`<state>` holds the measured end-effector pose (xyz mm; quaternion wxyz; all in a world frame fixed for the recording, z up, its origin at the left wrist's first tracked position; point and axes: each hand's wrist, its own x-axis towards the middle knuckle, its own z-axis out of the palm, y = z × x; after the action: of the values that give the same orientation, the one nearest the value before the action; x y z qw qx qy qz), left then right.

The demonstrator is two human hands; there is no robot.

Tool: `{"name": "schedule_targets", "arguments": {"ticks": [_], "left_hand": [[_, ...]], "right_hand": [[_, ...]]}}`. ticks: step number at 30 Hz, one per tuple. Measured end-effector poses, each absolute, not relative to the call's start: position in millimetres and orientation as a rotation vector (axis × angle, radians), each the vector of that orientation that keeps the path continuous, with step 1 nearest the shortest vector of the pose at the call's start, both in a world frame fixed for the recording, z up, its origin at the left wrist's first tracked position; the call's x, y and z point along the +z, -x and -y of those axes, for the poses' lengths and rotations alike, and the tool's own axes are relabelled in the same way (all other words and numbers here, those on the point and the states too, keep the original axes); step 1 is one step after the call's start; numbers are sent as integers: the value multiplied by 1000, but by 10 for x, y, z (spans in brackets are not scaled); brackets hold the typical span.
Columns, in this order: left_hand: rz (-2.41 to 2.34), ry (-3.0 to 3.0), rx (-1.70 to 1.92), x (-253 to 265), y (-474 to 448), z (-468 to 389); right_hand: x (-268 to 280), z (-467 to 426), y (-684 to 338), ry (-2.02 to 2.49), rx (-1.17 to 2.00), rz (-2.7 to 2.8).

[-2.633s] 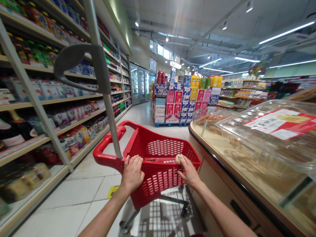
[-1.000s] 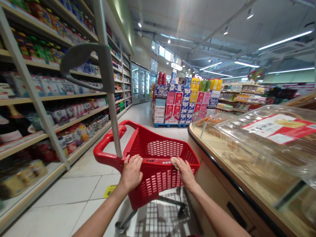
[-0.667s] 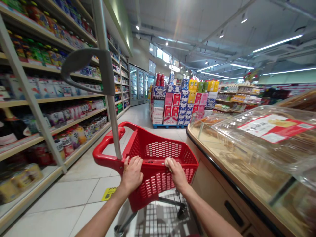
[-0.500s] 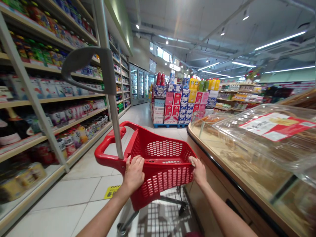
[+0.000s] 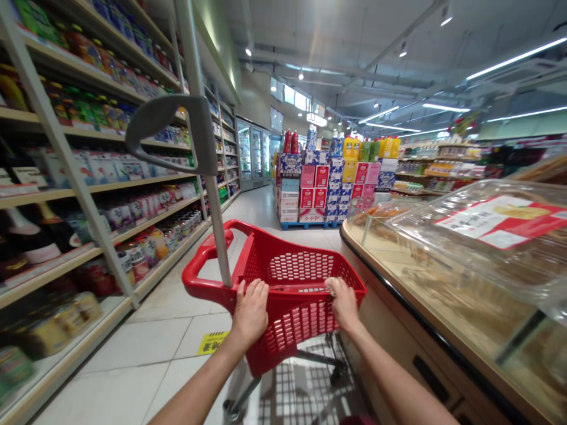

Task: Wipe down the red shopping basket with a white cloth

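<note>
A red plastic shopping cart (image 5: 295, 300) with perforated basket walls stands on grey legs and wheels, and no goods show in the visible part of its basket. My left hand (image 5: 250, 311) is closed over its near rim, just beside a grey upright pole (image 5: 217, 218) that carries a looped grey handle. Farther right on the same rim rests my right hand (image 5: 344, 304), its fingers curled over the edge. Something small and whitish shows at its fingertips, too small to name.
Drink shelves (image 5: 110, 177) line the left side. A wooden-sided display counter (image 5: 394, 336) with clear plastic food boxes (image 5: 496, 224) runs close along the right. Stacked cartons (image 5: 314, 189) topped with bottles stand ahead. A yellow sticker (image 5: 212, 342) lies on the tiled floor.
My right hand has slid left along the rim, away from the cart's right corner. The cart sits slightly farther right in view; my left hand keeps its place on it.
</note>
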<state>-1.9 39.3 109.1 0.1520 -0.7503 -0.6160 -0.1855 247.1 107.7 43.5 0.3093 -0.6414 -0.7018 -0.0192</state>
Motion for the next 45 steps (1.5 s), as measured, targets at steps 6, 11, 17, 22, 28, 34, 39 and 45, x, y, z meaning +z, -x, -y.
{"name": "schedule_targets", "arguments": {"ticks": [6, 11, 17, 22, 28, 34, 39, 45], "left_hand": [[1697, 2194, -467, 1087, 80, -374], [1704, 2156, -489, 1085, 29, -365], [1629, 2191, -472, 1065, 84, -365], [1613, 2163, -457, 1024, 131, -361], [1608, 2173, -467, 1050, 222, -380], [1640, 2162, -456, 1050, 242, -369], [1662, 2181, -444, 1062, 254, -374], [1584, 2295, -455, 1021, 280, -310]], "right_hand": [[317, -1067, -2463, 1516, -138, 1977], [369, -1091, -2445, 1626, -119, 1781], [371, -1071, -2296, 1415, -153, 2039], [467, -1197, -2762, 1791, -97, 1789], [354, -1125, -2363, 1317, -170, 2114], [325, -1207, -2727, 1741, -103, 1710], [307, -1129, -2197, 1243, -167, 2079], [316, -1193, -2449, 1764, -125, 1770]]}}
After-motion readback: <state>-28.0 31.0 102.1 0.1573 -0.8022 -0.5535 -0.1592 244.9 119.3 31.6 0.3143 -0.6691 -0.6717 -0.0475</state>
